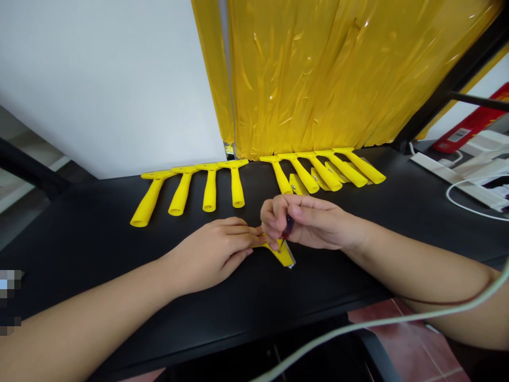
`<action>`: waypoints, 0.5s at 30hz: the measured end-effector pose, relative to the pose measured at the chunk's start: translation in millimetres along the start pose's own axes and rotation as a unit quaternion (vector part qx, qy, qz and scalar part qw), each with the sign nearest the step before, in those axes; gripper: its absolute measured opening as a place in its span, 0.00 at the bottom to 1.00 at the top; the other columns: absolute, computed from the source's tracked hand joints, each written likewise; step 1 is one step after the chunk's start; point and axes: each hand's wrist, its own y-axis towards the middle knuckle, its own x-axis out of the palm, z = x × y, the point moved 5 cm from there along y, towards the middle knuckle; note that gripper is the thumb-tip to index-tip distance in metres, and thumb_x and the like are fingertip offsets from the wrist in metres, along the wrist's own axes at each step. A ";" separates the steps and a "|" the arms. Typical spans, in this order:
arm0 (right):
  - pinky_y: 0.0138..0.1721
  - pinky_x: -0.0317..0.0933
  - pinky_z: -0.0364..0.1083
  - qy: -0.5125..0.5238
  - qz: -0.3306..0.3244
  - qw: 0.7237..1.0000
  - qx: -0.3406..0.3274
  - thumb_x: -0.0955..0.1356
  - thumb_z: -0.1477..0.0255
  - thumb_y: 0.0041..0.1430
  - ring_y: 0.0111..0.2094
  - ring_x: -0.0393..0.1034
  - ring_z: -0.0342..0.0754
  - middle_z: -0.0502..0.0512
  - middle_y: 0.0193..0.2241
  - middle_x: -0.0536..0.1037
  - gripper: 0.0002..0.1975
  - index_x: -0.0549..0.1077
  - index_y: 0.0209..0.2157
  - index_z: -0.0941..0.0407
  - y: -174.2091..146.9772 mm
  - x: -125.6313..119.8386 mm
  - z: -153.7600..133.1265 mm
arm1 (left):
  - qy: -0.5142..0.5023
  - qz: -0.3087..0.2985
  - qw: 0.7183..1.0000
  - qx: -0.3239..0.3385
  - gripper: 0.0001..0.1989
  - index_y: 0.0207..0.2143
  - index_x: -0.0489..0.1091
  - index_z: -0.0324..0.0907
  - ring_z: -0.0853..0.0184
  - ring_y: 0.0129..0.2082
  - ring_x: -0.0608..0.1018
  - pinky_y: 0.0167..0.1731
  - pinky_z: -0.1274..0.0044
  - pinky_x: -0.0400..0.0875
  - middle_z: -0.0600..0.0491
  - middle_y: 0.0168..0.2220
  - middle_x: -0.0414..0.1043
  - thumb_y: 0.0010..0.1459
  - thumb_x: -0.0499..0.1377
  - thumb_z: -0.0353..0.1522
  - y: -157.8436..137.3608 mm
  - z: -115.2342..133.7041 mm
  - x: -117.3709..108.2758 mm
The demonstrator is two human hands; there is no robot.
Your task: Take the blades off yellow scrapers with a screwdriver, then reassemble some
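On the black table lies a yellow scraper (283,257) with a metal blade edge at its wide end. My left hand (212,254) is closed over its handle, which the fingers mostly hide. Just above the scraper's head, my right hand (314,220) grips a small dark-handled screwdriver (288,227) between thumb and fingers. The screwdriver's thin shaft points down at a screw in the scraper's head. Whether its tip sits in the screw is too small to tell.
Several yellow scrapers (210,191) stand in a row at the table's (119,254) back left. More scrapers (330,175) lie to the right, with yellow blade pieces beneath. Yellow sheeting (318,79) hangs behind. A white cable (338,331) crosses the front right.
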 end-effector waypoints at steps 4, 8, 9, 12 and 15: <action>0.36 0.59 0.46 0.022 -0.003 1.000 0.011 0.67 0.56 0.73 0.27 0.56 0.43 0.44 0.25 0.61 0.16 0.70 0.43 0.55 -1.0 2.6 2.0 | 0.005 -0.003 1.000 0.000 0.17 0.58 0.75 0.49 0.63 0.52 0.78 0.55 0.69 0.73 0.55 0.53 0.79 0.72 0.54 0.27 -0.5 -0.6 0.5; 0.38 0.59 0.46 0.019 0.013 1.000 0.003 0.70 0.61 0.71 0.31 0.60 0.44 0.46 0.29 0.65 0.12 0.67 0.40 0.53 -0.4 0.9 1.1 | 0.012 -0.003 1.000 0.002 0.15 0.55 0.76 0.48 0.63 0.51 0.78 0.55 0.68 0.73 0.54 0.51 0.80 0.72 0.54 0.28 -0.1 -1.1 1.2; 0.39 0.60 0.47 0.013 0.013 1.000 0.000 0.69 0.62 0.71 0.33 0.63 0.44 0.48 0.31 0.67 0.12 0.69 0.38 0.54 0.1 -0.1 0.3 | 0.013 -0.002 1.000 0.004 0.15 0.56 0.76 0.48 0.63 0.52 0.78 0.56 0.68 0.73 0.54 0.53 0.80 0.73 0.54 0.28 0.0 -1.0 1.2; 0.43 0.63 0.49 -0.017 0.004 1.000 0.004 0.66 0.58 0.73 0.36 0.66 0.46 0.53 0.34 0.70 0.19 0.74 0.33 0.58 1.3 -2.1 -0.1 | 0.013 0.005 1.000 0.009 0.16 0.56 0.75 0.48 0.63 0.53 0.78 0.57 0.69 0.73 0.53 0.55 0.79 0.73 0.54 0.28 0.1 0.1 0.6; 0.39 0.62 0.48 -0.012 -0.020 1.000 0.014 0.61 0.54 0.76 0.25 0.55 0.43 0.44 0.22 0.61 0.23 0.77 0.40 0.58 0.4 -0.5 2.5 | 0.013 0.008 1.000 0.006 0.16 0.56 0.76 0.48 0.62 0.52 0.79 0.56 0.68 0.74 0.52 0.54 0.79 0.72 0.54 0.28 0.2 0.8 -0.4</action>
